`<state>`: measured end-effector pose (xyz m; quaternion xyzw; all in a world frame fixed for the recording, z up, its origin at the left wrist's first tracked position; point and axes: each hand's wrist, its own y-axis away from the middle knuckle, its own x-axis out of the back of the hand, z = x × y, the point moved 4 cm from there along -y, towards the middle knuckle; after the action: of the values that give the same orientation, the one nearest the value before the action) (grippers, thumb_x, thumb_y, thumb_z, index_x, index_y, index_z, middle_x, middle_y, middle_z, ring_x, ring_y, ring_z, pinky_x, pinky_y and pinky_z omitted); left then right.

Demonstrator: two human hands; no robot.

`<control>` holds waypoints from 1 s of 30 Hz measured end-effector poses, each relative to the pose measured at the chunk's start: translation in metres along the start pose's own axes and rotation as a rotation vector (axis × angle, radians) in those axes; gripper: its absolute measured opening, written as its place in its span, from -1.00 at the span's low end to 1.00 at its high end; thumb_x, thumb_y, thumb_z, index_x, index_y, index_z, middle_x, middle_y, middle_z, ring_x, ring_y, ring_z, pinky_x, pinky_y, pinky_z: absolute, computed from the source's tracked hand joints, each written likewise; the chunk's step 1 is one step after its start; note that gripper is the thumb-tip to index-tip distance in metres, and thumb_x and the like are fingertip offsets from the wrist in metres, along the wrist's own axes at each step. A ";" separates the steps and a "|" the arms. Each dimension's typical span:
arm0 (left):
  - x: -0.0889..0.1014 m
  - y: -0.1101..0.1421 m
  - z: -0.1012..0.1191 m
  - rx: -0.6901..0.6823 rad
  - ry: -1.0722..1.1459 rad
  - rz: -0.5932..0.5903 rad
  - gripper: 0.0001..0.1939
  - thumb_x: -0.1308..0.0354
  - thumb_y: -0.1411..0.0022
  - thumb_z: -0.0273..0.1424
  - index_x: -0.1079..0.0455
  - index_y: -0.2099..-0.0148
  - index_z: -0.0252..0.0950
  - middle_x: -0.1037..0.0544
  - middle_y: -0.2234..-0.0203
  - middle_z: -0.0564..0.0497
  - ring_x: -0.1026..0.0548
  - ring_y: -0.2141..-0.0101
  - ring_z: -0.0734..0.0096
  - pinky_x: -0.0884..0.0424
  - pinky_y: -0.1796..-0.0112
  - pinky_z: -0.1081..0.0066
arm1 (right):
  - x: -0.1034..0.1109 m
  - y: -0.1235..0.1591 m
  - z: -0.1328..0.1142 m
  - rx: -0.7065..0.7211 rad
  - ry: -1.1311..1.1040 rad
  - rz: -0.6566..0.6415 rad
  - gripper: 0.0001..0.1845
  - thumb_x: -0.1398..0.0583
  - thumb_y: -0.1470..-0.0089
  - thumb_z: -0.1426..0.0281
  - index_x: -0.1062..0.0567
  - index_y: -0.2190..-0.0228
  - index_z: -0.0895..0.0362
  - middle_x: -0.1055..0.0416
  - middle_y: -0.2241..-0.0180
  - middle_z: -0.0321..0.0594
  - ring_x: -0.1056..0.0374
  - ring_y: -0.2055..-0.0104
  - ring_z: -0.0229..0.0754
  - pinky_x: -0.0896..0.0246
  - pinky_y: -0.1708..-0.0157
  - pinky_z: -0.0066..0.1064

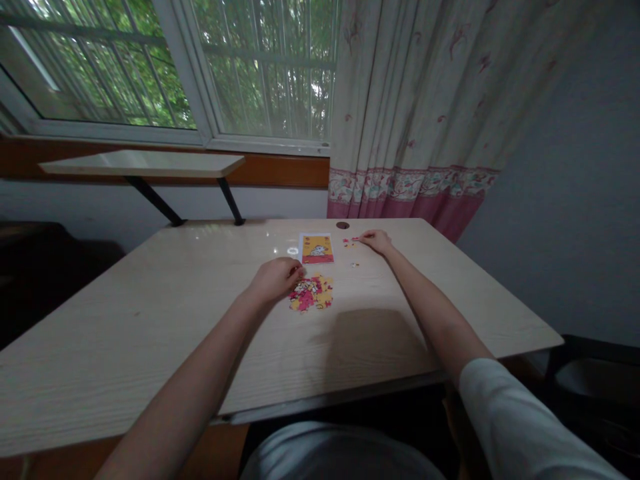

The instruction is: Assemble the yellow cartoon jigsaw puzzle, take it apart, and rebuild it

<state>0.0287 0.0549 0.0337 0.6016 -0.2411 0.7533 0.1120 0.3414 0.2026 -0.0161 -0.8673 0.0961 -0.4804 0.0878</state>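
A picture card (pixel 318 251), showing a white animal on yellow above a red band, lies flat on the pale counter (pixel 125 313) and serves as the landmark. On the near side of the card, a heap of small pieces (pixel 315 293) in pink, yellow and white is spread in overlapping layers. The left hand (pixel 281 275) is at the card's near-left corner, beside the heap's upper left edge; its grip is curled, thumb and fingers drawn together, but whether a piece sits between them cannot be told. To the right of the card, the right hand (pixel 376 241) reaches in with its fingertips at a small pink piece (pixel 355 239); whether this grip pinches the piece or merely touches it cannot be made out. A few loose pieces (pixel 345 241) lie between the card and that hand, and a single whitish piece (pixel 355 265) lies apart, to the card's near right. Beyond the card and slightly right is a dark round hole (pixel 343 225); a raised shelf (pixel 145 162) stands beyond it to the left.
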 end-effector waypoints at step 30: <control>-0.008 -0.002 -0.002 -0.027 -0.004 -0.033 -0.63 0.15 -0.26 -0.22 -0.43 0.32 -0.27 -0.52 0.42 -0.09 -0.40 0.43 0.35 -0.17 0.45 0.41 | -0.006 0.001 -0.002 0.003 0.037 0.006 -0.74 -0.20 0.05 0.13 -0.57 0.32 -0.07 -0.52 0.29 -0.27 -0.28 0.11 -0.07 -0.01 0.05 -0.16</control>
<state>0.0300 0.0583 0.0265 0.6053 -0.2416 0.7469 0.1320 0.3365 0.2027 -0.0199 -0.8579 0.0996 -0.4962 0.0889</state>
